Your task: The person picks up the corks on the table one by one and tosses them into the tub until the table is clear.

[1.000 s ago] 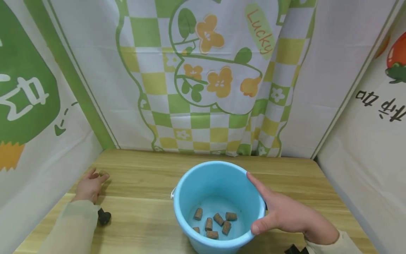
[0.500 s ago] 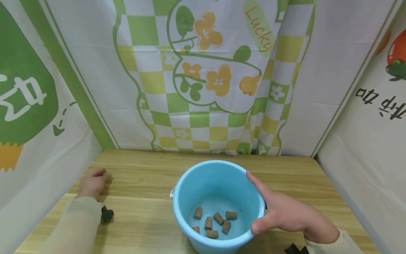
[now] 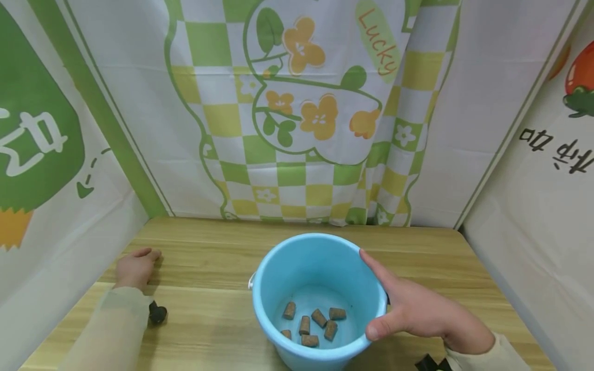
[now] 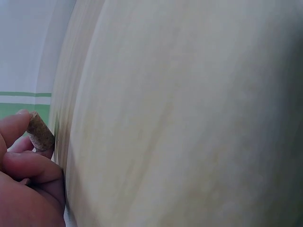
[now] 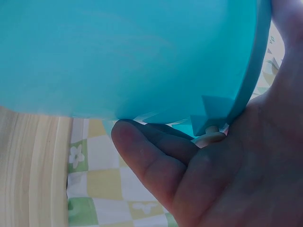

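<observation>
At the table's left side, my left hand (image 3: 136, 268) pinches a small brown cork (image 4: 40, 132), which the left wrist view shows between the fingertips, low against the tabletop. In the head view that cork is hidden by the hand. My right hand (image 3: 417, 312) grips the rim of a light blue bucket (image 3: 320, 355) on its right side. The right wrist view shows fingers (image 5: 147, 161) against the bucket's outer wall, near its handle mount. Inside the bucket several corks (image 3: 304, 325) lie loosely on the bottom.
The wooden table (image 3: 199, 309) runs back to a hanging green and white checked cloth (image 3: 287, 190). Printed fabric walls stand at the left and right. A white bucket handle end (image 3: 251, 281) juts from the bucket's left side.
My left hand's fingers, spread beside a cork one second ago, have drawn together on it. The hand has moved slightly to the right. My right hand and the bucket stay nearly still.
</observation>
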The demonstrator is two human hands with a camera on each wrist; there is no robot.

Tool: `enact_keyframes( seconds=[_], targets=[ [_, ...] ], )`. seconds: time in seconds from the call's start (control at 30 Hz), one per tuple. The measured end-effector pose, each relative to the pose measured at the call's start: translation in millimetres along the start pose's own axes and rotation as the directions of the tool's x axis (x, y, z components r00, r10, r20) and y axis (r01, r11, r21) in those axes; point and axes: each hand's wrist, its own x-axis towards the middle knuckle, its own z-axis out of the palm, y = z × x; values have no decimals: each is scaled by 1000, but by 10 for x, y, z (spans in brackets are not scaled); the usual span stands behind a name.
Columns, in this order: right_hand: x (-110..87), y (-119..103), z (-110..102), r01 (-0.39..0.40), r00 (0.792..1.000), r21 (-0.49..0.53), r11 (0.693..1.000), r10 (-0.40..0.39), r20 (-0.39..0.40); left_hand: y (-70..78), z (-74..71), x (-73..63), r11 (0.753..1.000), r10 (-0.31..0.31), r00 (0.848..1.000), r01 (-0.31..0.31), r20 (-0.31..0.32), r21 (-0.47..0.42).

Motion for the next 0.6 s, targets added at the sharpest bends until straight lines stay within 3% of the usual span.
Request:
enact_keyframes(
  seconds=[0.33, 0.6],
  targets=[
    [-14, -12, -6, -5, 1000, -6, 1000, 5, 2, 53, -10, -48, 998, -38, 999, 37, -5, -42],
    [-22, -10, -15, -1, 1000, -26, 1000, 1, -2, 65, 24, -71, 999, -34, 999, 33, -10, -43]
  ],
)
